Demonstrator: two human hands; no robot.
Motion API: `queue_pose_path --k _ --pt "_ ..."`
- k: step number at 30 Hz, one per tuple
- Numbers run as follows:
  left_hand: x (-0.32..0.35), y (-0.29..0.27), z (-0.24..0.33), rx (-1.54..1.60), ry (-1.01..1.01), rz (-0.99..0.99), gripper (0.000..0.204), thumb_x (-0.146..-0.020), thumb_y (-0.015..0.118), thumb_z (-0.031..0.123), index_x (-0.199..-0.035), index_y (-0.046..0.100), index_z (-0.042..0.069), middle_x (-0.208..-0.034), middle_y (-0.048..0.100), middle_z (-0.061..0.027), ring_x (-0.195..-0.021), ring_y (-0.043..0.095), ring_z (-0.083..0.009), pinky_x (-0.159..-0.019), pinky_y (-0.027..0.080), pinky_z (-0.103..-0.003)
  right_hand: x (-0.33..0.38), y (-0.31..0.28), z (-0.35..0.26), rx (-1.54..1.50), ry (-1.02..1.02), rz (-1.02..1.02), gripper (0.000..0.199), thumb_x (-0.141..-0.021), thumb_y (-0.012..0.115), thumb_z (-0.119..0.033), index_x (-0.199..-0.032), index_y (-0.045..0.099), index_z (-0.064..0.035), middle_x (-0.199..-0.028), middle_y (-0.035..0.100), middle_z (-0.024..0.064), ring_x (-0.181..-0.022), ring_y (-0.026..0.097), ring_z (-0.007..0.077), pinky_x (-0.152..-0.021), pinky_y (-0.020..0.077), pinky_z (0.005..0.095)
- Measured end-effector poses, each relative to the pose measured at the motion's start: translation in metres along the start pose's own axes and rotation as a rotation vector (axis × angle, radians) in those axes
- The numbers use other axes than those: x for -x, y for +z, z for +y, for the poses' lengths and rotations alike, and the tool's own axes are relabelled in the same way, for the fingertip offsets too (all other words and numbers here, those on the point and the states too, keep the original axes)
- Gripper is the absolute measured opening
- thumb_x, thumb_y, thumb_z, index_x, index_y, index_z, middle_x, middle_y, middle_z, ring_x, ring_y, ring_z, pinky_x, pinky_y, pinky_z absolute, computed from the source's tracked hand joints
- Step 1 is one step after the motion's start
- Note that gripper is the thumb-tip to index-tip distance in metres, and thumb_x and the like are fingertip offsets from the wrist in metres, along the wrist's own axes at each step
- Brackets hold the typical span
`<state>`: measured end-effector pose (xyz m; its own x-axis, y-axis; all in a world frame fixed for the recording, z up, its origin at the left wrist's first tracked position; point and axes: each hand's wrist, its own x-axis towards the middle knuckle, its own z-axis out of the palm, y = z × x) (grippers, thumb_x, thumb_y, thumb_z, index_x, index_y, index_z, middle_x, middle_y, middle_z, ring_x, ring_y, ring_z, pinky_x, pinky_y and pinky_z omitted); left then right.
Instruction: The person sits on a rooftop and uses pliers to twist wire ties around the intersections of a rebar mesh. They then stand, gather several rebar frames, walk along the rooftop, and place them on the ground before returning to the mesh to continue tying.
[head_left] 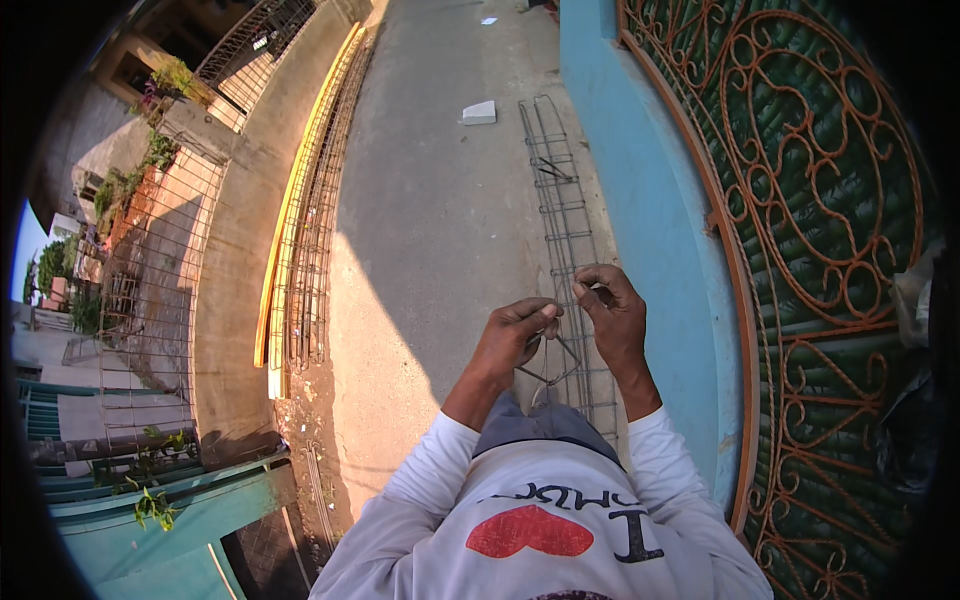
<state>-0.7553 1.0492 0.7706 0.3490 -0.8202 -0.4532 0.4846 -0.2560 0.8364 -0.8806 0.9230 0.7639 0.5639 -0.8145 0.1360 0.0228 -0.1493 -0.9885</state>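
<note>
A: Head view: what do the hands hold?

B: A bent steel-wire stirrup point(553, 365), thin and dark grey, shaped as a square loop turned on its corner like a diamond. It hangs just below centre, at about six o'clock from both hands.

A: And the grip?

B: The left hand point(515, 335) is closed on the stirrup's upper left side, fingers curled over the wire. The right hand point(612, 312) is pinched shut at the upper right end, thumb against fingertips. The two hands are near each other but not touching.

A: What lies behind it?

B: A long rebar cage point(560, 210) of thin rods and rings, stretched along the pavement point(440, 220) toward twelve o'clock, just beside a blue wall point(640, 190). At nine o'clock lie more rebar cages point(315, 230); at three o'clock stands an ornate rust-coloured gate point(830, 200).
</note>
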Motion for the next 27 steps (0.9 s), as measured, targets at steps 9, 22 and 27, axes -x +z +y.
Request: queue_pose_path --k 9,22,27 --pt "0.002 -0.007 0.003 -0.101 -0.044 -0.06 0.023 -0.099 0.064 0.024 -0.105 0.072 0.003 -0.073 0.061 0.0018 -0.048 0.035 -0.002 -0.043 0.024 -0.021 -0.03 -0.03 -0.019 0.609 -0.61 -0.286 0.022 -0.081 0.073 0.001 -0.1 0.069 -0.0088 -0.099 0.07 0.0028 -0.103 0.061 0.0261 -0.091 0.0498 0.0398" --pt "0.006 -0.007 0.006 -0.218 0.053 -0.02 0.025 -0.097 0.067 0.024 -0.109 0.074 0.003 -0.073 0.062 0.0009 -0.054 0.041 -0.0034 -0.047 0.03 -0.021 -0.007 -0.024 -0.015 -0.506 0.5 -0.179 0.026 -0.095 0.072 -0.026 -0.11 0.066 -0.0048 -0.093 0.069 0.0044 -0.09 0.065 0.0127 -0.085 0.0491 0.028" --pt "0.003 -0.004 0.004 -0.138 0.031 -0.027 0.025 -0.097 0.067 0.025 -0.108 0.073 0.004 -0.073 0.061 0.0016 -0.052 0.038 -0.0028 -0.047 0.027 -0.021 0.005 -0.011 -0.004 -0.611 0.443 -0.115 0.024 -0.095 0.071 -0.025 -0.109 0.067 -0.0052 -0.095 0.071 0.0046 -0.089 0.065 0.0122 -0.081 0.0499 0.0269"
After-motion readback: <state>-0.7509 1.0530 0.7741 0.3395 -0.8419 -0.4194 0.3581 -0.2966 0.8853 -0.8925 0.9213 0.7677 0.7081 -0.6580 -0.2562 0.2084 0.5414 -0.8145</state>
